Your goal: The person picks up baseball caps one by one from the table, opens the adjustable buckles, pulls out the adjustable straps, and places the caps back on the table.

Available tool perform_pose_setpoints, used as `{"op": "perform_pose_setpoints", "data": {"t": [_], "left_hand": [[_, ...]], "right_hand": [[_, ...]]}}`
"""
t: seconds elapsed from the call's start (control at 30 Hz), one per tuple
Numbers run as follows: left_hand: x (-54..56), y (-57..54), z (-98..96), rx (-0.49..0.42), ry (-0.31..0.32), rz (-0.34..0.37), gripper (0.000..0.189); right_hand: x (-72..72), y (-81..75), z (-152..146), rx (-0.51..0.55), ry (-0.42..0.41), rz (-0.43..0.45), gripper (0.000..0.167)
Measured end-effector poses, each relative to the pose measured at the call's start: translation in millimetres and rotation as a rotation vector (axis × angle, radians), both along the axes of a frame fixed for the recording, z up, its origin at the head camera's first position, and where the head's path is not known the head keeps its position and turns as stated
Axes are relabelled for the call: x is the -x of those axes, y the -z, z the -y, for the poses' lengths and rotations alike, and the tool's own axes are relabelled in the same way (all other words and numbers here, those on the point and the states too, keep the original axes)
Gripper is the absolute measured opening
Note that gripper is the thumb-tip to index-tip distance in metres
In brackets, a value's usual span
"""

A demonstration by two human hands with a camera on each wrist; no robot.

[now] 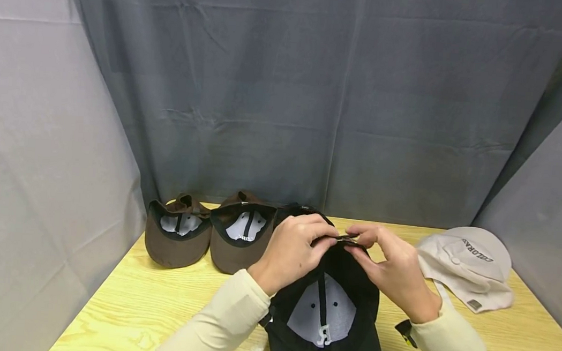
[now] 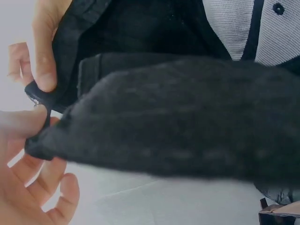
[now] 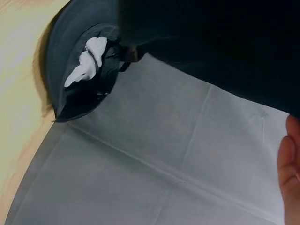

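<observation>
A black baseball cap (image 1: 323, 307) is tipped with its opening toward me, brim down, showing a pale mesh lining and a light letter inside. My left hand (image 1: 298, 249) pinches one side of its back strap (image 1: 347, 239) between thumb and fingers. On the other side my right hand (image 1: 393, 265) pinches the strap close to the left fingertips. A small metallic bit shows between the two hands. In the left wrist view, the cap's dark band (image 2: 187, 117) crosses in front, with both hands' fingertips at the strap end.
Two brown caps (image 1: 178, 239) (image 1: 240, 237) stand at the back left, openings forward. Another black cap (image 3: 84, 70) with white material inside is partly hidden behind my left hand. A beige cap (image 1: 469, 262) lies at the right. Grey curtains (image 1: 290, 101) enclose the wooden table (image 1: 123, 305).
</observation>
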State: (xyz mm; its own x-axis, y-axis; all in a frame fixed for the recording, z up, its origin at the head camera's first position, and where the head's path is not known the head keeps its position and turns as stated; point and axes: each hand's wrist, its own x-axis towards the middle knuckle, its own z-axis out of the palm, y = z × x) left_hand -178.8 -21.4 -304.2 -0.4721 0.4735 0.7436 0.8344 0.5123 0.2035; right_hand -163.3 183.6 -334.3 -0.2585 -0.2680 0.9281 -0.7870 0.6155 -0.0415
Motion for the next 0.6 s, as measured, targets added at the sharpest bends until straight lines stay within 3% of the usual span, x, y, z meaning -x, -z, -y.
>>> {"op": "perform_pose_setpoints", "data": {"t": [0.1, 0.17, 0.3, 0.37, 0.47, 0.6], "left_hand": [[-2.6, -0.4, -0.3, 0.009, 0.018, 0.017, 0.008], [-4.8, 0.6, 0.5, 0.016, -0.005, 0.064, 0.013], [-8.8, 7.8, 3.4, 0.136, -0.119, 0.214, 0.04], [-10.1, 13.4, 5.4, 0.231, -0.183, 0.256, 0.041], [-10.0, 22.2, 8.0, 0.301, -0.257, 0.225, 0.023], [-7.8, 26.7, 11.5, 0.142, -0.35, 0.117, 0.021]], "right_hand": [[-1.8, -3.5, 1.6, -0.016, 0.018, 0.006, 0.04], [-2.6, -7.0, 2.5, -0.021, 0.035, 0.0, 0.04], [-3.5, -14.4, 1.6, -0.003, 0.048, -0.002, 0.035], [-4.5, -17.3, -0.9, 0.009, 0.063, 0.008, 0.028], [-6.7, -21.0, -5.8, 0.011, 0.088, 0.044, 0.02], [-10.0, -24.4, -12.5, -0.034, 0.094, 0.115, 0.041]]}}
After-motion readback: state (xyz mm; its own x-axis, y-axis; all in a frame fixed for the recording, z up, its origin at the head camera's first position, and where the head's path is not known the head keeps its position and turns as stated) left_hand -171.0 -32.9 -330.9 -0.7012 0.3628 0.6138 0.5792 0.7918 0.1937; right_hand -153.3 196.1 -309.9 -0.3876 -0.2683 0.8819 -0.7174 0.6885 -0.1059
